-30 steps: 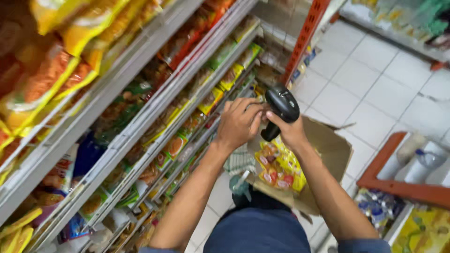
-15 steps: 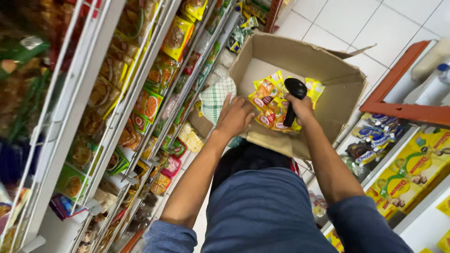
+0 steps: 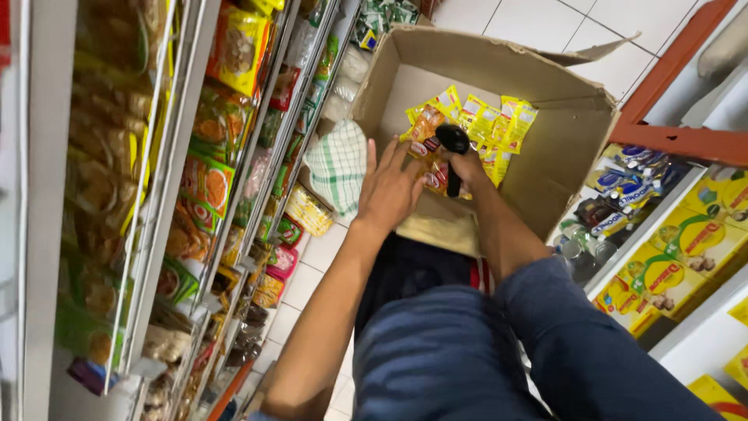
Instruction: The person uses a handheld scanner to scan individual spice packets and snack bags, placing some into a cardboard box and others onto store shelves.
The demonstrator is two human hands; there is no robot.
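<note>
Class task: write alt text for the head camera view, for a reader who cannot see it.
A person's left hand reaches into an open cardboard box of yellow snack packets, while the right hand holds a black barcode scanner. Stocked shop shelves stand alongside.

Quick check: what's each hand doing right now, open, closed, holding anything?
Left hand: open, fingers spread, holding nothing, over the yellow and orange snack packets in the brown cardboard box.
Right hand: closed around the black handheld scanner.
</note>
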